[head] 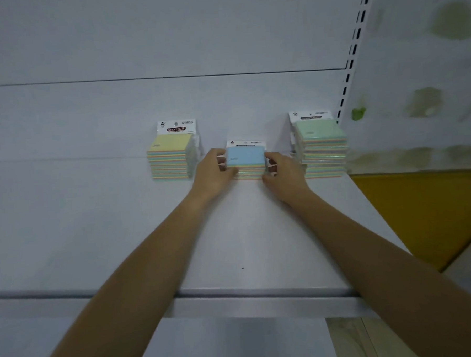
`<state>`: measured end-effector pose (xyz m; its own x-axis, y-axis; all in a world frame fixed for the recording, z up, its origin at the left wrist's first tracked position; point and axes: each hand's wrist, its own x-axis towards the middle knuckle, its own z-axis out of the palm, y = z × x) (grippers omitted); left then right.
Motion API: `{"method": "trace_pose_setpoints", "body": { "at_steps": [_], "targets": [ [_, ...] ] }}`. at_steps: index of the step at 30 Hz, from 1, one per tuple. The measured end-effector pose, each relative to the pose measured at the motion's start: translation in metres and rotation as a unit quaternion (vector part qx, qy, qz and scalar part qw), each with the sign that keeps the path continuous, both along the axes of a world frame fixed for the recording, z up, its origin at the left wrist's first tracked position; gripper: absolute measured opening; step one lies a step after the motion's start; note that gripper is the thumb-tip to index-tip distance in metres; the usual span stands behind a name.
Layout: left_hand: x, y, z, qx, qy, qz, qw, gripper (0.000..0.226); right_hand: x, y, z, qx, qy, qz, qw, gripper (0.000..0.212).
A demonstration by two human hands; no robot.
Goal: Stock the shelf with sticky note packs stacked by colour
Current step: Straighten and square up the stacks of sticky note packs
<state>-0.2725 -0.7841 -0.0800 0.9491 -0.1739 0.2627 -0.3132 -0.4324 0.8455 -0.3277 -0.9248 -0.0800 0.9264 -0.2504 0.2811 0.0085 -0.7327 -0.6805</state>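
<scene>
Three stacks of sticky note packs stand at the back of the white shelf [245, 232]. The yellow-topped stack [170, 157] is on the left and the taller green-topped stack [321, 149] is on the right by the upright. Between them sits a low blue-topped stack [245, 160]. My left hand [215, 171] grips its left side, fingers curled round the top pack's edge. My right hand [281, 170] grips its right side the same way. Both forearms reach straight in over the shelf's front edge.
The shelf's back panel [143, 101] rises behind the stacks. A slotted upright [352, 55] marks the right end. Beyond it are a patterned wall [428, 72] and a yellow surface [421, 209]. A lower shelf [237, 342] shows below the front lip.
</scene>
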Motion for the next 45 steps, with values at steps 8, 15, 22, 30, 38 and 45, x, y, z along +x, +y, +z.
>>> {"method": "trace_pose_setpoints", "body": {
  "at_steps": [8, 15, 22, 30, 38, 45],
  "targets": [
    [0.006, 0.000, -0.003, -0.057, 0.041, -0.023, 0.997, 0.048, -0.001, -0.001, 0.002, 0.061, -0.016, -0.010, 0.998, 0.040],
    [0.009, 0.003, -0.007, -0.070, 0.017, -0.034, 0.997, 0.033, -0.002, -0.001, 0.002, 0.072, -0.022, -0.021, 0.997, 0.033],
    [0.008, 0.003, -0.007, -0.042, 0.014, -0.028, 0.999, 0.038, -0.003, -0.003, 0.004, 0.084, -0.006, -0.021, 0.996, 0.038],
    [0.007, 0.007, -0.006, -0.010, 0.013, -0.044, 0.999, 0.043, -0.005, -0.004, 0.004, 0.093, 0.004, 0.006, 0.996, 0.045],
    [0.005, 0.007, -0.006, 0.007, 0.004, -0.032, 0.999, 0.042, 0.003, -0.004, -0.004, 0.060, -0.004, 0.004, 0.998, 0.048],
    [0.006, 0.007, -0.007, -0.016, 0.021, -0.032, 0.999, 0.043, 0.005, -0.004, -0.005, 0.069, -0.015, -0.006, 0.997, 0.048]
  ]
}}
